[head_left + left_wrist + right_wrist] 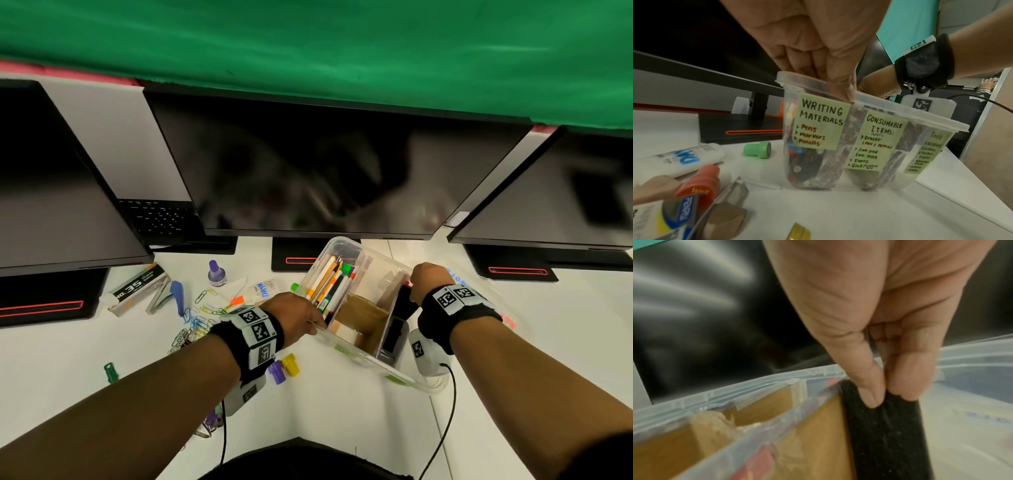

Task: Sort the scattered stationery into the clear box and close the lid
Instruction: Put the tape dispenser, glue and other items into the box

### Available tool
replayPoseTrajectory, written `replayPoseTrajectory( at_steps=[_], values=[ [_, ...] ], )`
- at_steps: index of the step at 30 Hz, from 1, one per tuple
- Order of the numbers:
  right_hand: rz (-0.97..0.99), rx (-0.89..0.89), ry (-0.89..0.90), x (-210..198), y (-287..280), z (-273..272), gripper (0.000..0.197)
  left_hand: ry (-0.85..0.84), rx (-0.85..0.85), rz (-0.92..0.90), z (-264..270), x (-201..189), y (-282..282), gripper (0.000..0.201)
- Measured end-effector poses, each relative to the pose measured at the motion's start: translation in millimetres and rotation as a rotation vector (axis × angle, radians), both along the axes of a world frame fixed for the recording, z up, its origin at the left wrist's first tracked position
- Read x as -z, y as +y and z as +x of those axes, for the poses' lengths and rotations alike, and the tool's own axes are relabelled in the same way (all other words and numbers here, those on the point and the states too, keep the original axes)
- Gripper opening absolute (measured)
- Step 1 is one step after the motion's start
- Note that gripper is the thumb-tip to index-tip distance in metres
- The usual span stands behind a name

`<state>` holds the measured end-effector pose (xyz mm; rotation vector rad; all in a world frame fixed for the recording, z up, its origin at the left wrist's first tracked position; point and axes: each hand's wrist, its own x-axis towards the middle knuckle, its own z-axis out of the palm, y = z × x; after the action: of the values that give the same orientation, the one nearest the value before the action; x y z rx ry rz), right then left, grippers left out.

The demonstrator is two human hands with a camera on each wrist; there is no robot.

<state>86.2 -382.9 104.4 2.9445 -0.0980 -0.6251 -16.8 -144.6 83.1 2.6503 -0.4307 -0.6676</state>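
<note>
The clear box stands tilted on the white desk, with pens and pencils in its left compartment. Green labels in the left wrist view read writing materials, consumable items and tools. My left hand pinches the box's near left rim, thumb outside and fingers inside. My right hand pinches a flat black object between thumb and finger and holds it upright in the right compartment. Scattered at the left are a staples box, grey stapler, purple ink bottle, glue bottle and paper clips.
Three dark monitors on black stands close off the back of the desk. A clear lid with blue lettering lies right of the box. Purple, yellow and green stamps lie near my left forearm. A cable runs from each wrist.
</note>
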Motion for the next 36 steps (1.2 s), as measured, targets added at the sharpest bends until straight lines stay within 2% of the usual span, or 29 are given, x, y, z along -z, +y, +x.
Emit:
replayPoseTrajectory(
  at_steps=[5,8,11,14,17,19,22,25,28,33,36],
  values=[
    [0.164,0.052,-0.13,-17.6,5.4,-6.1,0.029,-0.029,0.027,-0.016,-2.4,2.4,0.1,0.033],
    [0.321,0.027,-0.231,-39.6,27.8,-18.4,0.025,-0.143,0.037,-0.067,-12.9,7.1,8.6,0.035],
    [0.507,-0.099,-0.259,-54.1,73.1,-43.2,0.02,-0.262,-0.05,-0.14,-22.0,8.4,29.9,0.036],
    [0.608,-0.256,-0.161,-46.2,125.1,-71.1,0.019,-0.223,-0.148,-0.087,-26.1,17.5,70.9,0.037],
    [0.602,-0.428,-0.066,-21.6,172.0,-92.4,0.022,-0.177,-0.276,-0.025,-36.5,37.4,125.8,0.032],
    [0.573,-0.472,0.011,2.1,197.3,-103.8,0.024,-0.122,-0.386,0.027,-45.0,49.9,165.3,0.032],
    [0.403,-0.525,0.097,44.0,223.6,-117.3,0.031,-0.036,-0.519,0.16,-56.6,65.7,222.4,0.034],
    [0.254,-0.389,0.104,84.3,230.3,-121.1,0.052,-0.018,-0.622,0.234,-65.2,70.8,264.1,0.04],
    [0.277,-0.226,0.111,104.0,229.0,-120.9,0.071,-0.034,-0.656,0.261,-65.9,70.3,285.2,0.05],
    [0.334,-0.219,0.036,105.0,241.5,-88.5,0.064,0.005,-0.658,0.239,-52.5,75.0,302.5,0.065],
    [0.32,-0.237,0.059,107.2,254.8,-65.5,0.059,0.061,-0.62,0.264,-44.8,77.5,304.9,0.075]
  ],
)
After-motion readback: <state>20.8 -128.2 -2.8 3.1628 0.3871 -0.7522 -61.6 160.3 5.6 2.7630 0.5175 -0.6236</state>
